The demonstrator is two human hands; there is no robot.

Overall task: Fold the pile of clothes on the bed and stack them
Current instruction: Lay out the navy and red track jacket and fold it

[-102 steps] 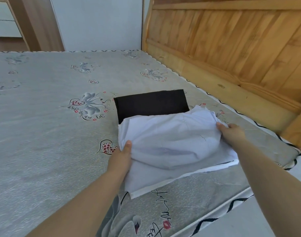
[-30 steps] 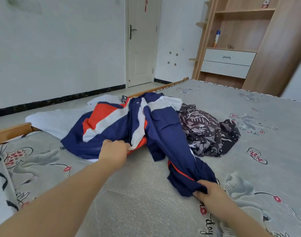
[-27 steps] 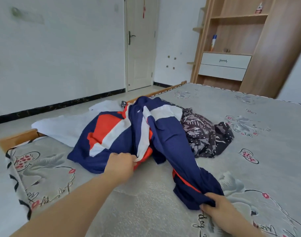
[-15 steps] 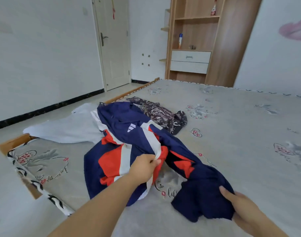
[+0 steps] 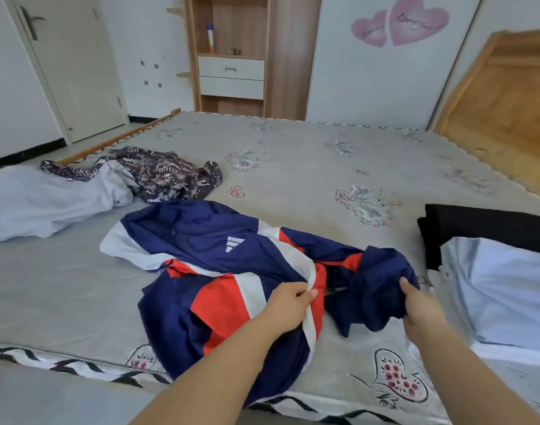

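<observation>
Mattress edge (image 5: 78,365) under gripped jacket (image 5: 219,271)

Single head view, from bed (image 5: 293,167) near edge, facing forward-down across mattress toward far wall; hands close below.

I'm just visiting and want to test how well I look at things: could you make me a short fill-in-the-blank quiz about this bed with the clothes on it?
1. Both hands grip the navy, red and white ____.
2. The left hand pinches its white stripe, while the right hand grips a bunched ____ part of the jacket.
3. The folded white garment lies partly on a folded ____ one.
4. The patterned garment lies crumpled beside an unfolded ____ one.

Missing words: jacket; navy; black; white
</observation>
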